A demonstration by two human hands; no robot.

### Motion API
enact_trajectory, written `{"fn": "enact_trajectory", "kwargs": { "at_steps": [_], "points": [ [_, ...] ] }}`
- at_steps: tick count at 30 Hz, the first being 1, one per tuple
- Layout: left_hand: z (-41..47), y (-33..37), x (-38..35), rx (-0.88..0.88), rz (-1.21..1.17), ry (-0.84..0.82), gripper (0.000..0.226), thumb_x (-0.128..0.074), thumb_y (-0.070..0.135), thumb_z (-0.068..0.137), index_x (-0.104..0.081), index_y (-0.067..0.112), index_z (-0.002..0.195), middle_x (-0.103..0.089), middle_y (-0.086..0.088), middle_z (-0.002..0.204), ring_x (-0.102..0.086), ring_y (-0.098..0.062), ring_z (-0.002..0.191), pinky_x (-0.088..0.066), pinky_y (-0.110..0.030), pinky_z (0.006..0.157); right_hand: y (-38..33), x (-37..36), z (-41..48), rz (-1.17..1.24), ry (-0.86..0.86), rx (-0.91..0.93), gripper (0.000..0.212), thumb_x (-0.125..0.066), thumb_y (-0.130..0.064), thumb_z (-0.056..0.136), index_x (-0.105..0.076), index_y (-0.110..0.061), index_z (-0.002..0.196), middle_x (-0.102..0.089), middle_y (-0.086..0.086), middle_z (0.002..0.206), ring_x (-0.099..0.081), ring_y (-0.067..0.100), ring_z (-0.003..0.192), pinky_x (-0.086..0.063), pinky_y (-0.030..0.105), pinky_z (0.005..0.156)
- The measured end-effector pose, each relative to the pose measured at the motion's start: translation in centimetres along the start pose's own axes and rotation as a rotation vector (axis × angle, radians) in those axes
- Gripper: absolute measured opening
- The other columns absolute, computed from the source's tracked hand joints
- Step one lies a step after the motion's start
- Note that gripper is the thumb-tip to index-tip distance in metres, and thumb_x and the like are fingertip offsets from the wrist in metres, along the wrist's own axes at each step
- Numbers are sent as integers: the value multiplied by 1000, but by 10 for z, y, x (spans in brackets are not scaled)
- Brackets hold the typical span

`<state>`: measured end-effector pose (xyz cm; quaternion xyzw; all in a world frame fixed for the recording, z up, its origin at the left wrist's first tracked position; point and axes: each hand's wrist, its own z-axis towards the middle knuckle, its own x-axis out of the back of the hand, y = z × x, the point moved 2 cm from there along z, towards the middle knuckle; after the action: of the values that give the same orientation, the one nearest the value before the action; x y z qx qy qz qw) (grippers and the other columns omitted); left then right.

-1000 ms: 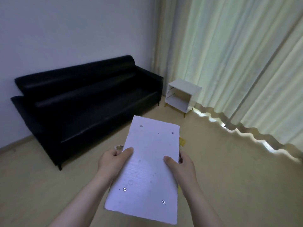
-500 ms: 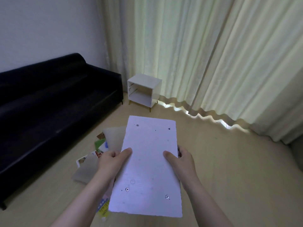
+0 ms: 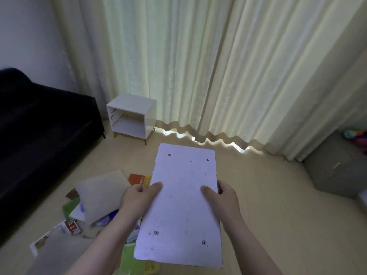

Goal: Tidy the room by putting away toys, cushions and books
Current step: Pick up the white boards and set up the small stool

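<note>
- Pale wood-look floor (image 3: 278,205) runs up to long cream curtains (image 3: 198,66), which hang in soft folds. Their hems ripple along the floor and light leaks in underneath.
- You've got the white panel (image 3: 184,205) held out in front of you above the floor, broad face up, long side pointing toward the curtains.
- Your left hand (image 3: 139,197) grips the left edge about halfway along. The thumb lies flat on the top face and the other fingers curl round the rim and go under, out of sight.
- Your right hand (image 3: 225,197) mirrors that on the right edge, thumb on top pointing inward, fingers wrapped round the side.
- The panel is a thin, stiff rectangle in matte white with slightly ragged edges. It has a few dark holes near the far end and two screw heads near your end.
- Down left of it on the floor is a beige cushion (image 3: 101,195), soft and squarish, lying on a messy spread of books (image 3: 137,178). They're flat covers in orange, green, red and white, and some are hidden behind the panel.
- A boxy white cabinet (image 3: 132,116), smooth with an open front and short tan legs, stands by the curtains, just beside the end of the black sofa (image 3: 39,126).
- Far right there's a grey block-shaped pouf (image 3: 337,171) with colourful toys (image 3: 355,134) behind it, too blurry to make out.
</note>
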<state>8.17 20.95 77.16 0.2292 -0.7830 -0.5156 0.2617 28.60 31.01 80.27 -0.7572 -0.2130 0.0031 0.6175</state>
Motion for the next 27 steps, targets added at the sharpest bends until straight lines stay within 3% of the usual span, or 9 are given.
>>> {"fn": "enact_trajectory", "kwargs": {
  "at_steps": [5,10,14,19,23,27],
  "points": [
    [54,41,-38,-61,52,-86,46,-66,55,56,-42,17,65,-36,-3,62,-34,-15,60,-27,-30,59,-16,16,61,17,75,20,28,-62,-34,66,-67,-16,87,-70,3,85,-67,18,73,-52,31,61],
    [102,72,-78,-108,90,-76,56,-72,43,73,-23,20,57,-23,1,57,-23,-15,54,-17,-28,53,-27,34,124,18,103,35,27,-63,-36,68,-68,-20,89,-71,0,88,-69,20,79,-57,39,69],
    [147,90,-118,-76,91,-27,54,-71,41,78,-25,22,55,-27,4,53,-27,-16,55,-20,-27,52,-33,53,186,33,87,33,25,-65,-32,71,-67,-13,87,-69,1,79,-63,15,66,-51,31,60],
    [192,114,-179,-42,69,-8,54,-71,42,76,-24,21,57,-25,4,54,-24,-16,54,-19,-26,51,-43,93,273,19,22,56,4,-66,-16,84,-69,-13,83,-69,-5,71,-64,10,60,-48,22,54],
    [222,130,-215,0,0,12,50,-69,55,60,-37,17,61,-38,4,56,-36,-17,55,-27,-26,54,-61,118,328,-5,-32,109,6,-65,-13,85,-67,-14,79,-66,-10,64,-61,4,54,-47,17,51],
    [249,138,-242,39,-24,54,49,-72,54,64,-42,14,63,-42,2,58,-39,-16,52,-30,-25,52,-71,128,376,-19,-84,123,7,-65,-13,85,-67,-17,79,-67,-14,63,-62,0,55,-46,15,51]
  ]
}}
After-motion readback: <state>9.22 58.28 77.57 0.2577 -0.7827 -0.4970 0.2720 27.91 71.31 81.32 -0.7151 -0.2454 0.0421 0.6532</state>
